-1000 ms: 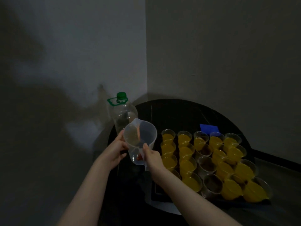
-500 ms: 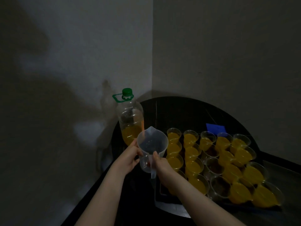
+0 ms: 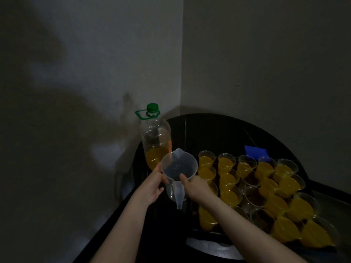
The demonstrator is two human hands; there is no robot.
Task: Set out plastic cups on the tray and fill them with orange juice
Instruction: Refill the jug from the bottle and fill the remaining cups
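Note:
An empty clear plastic jug (image 3: 175, 168) is held upright between both hands, just left of the tray. My left hand (image 3: 152, 185) grips its left side and my right hand (image 3: 195, 186) holds it by the handle side. Behind the jug stands a big clear bottle (image 3: 155, 141) with a green cap, about a third full of orange juice. Several plastic cups filled with juice (image 3: 228, 179) stand in rows on a dark tray (image 3: 207, 231). Three cups (image 3: 255, 198) among them look empty.
The tray rests on a dark round table (image 3: 218, 130) pushed into a corner of two walls. A blue rectangular item (image 3: 255, 151) lies on the table behind the cups. The room is dim.
The jug has come down from tilted toward me to upright and lower, in front of the bottle. Both hands have kept hold of it.

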